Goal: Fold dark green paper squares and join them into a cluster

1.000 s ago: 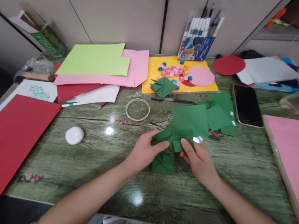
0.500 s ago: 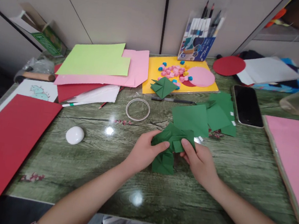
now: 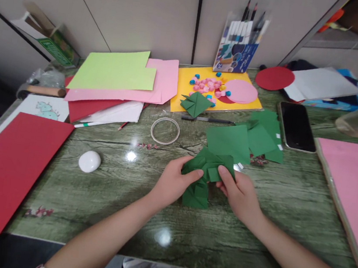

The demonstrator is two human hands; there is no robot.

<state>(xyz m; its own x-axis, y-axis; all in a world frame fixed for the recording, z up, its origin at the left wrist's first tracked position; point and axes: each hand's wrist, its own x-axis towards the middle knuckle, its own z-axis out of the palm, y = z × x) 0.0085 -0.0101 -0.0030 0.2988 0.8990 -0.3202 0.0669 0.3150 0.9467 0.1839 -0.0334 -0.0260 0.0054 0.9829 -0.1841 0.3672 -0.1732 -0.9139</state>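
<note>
Head view: both hands meet at the near middle of the green wood-grain table (image 3: 91, 201), closed on one folded green paper piece (image 3: 204, 177). The left hand (image 3: 172, 185) pinches the piece's left side, thumb laid on top and fingers curled beneath; the right hand (image 3: 240, 195) grips its right side, thumb pressed on a small upper flap. The lower part of the piece hangs between the two hands, touching or just above the table — which, the picture does not settle.

Against the pictures from a second and half a second ago, almost nothing has moved: the hands sit in the same place with the same pinch, and the paper's outline is the same save for a slight drift to the right. That reads as a held press on a fold, not a new fold begun, so the piece seems no further along.

Just beyond the hands lie loose green paper squares (image 3: 230, 141), overlapping one another. Farther off, a finished-looking green folded shape (image 3: 196, 103) rests on the near edge of a yellow sheet (image 3: 185, 86) scattered with small pink and blue bits. A clear tape ring (image 3: 165, 131) lies left of the squares, a white oval object (image 3: 89, 161) farther left, a dark phone (image 3: 296, 126) at right, and a red sheet (image 3: 5, 172) at the near left.
</note>
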